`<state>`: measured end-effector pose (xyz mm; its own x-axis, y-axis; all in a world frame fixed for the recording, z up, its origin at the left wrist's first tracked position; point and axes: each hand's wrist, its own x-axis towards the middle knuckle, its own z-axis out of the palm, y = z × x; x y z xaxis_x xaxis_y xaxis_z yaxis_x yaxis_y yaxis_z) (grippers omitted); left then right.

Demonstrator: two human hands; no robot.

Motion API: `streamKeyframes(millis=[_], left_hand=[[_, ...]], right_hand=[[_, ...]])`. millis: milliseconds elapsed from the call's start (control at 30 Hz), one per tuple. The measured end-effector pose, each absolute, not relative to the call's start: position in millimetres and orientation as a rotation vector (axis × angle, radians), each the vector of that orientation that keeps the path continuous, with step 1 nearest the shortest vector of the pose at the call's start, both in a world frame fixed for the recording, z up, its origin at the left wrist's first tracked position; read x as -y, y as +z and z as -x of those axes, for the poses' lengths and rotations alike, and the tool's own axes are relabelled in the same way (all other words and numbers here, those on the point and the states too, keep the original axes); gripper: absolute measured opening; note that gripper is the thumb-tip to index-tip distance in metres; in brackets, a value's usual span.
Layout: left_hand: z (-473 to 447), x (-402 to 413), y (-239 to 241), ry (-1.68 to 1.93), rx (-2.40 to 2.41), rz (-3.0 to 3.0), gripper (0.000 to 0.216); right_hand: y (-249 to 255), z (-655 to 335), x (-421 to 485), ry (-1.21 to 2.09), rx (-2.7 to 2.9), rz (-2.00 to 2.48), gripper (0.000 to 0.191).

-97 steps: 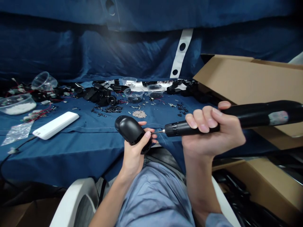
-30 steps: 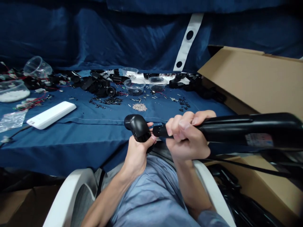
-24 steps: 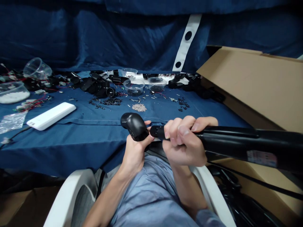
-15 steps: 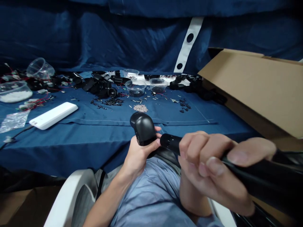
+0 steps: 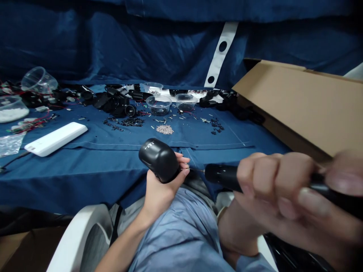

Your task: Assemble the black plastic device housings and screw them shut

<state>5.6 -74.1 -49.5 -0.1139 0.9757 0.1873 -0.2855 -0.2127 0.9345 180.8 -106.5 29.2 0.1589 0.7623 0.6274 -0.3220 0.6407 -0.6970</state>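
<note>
Facing a table draped in blue cloth (image 5: 93,160). At the far left, seeing a clear plastic bag (image 5: 10,144) and, beyond it, a clear tub (image 5: 17,102) of white bits. Just right of that, seeing another clear tub (image 5: 39,80), tilted among dark parts and red wires. Tracing a black cable (image 5: 14,160) to the left end of a white oblong device (image 5: 56,139). Passing a heap of black plastic parts (image 5: 112,102), then a scatter of tiny black pieces (image 5: 132,122).

Nearer, at the middle, holding a rounded black housing (image 5: 159,160) in the left hand (image 5: 161,190), above the lap, just before the table's edge. Pressing the left thumb along its near side and curling the fingers behind it, bunching the fingertips at its right. Beyond it, seeing a pile of small silvery pieces (image 5: 165,129) and a clear bowl (image 5: 159,107). Pointing the thin bit (image 5: 199,170) of a black electric screwdriver (image 5: 222,176) leftward toward those fingertips; not managing to tell of any contact between bit and housing. Behind, seeing a white strap (image 5: 218,60). Wrapping the right hand (image 5: 283,192) around the screwdriver, pressing its fingers side by side. Beyond that, glimpsing a cardboard box (image 5: 297,102).
</note>
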Motion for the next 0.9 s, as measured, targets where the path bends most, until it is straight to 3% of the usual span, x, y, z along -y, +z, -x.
streamKeyframes(millis=[167,900], left_hand=[[-8,78,-44,1.536,-0.955,-1.102,0.027],[0,70,-53,1.508,-0.900,-1.116,0.032]], right_hand=[[24,-156,85,0.772,1.180,0.301,0.023],[27,-160,87,0.814,1.099,0.325,0.022]])
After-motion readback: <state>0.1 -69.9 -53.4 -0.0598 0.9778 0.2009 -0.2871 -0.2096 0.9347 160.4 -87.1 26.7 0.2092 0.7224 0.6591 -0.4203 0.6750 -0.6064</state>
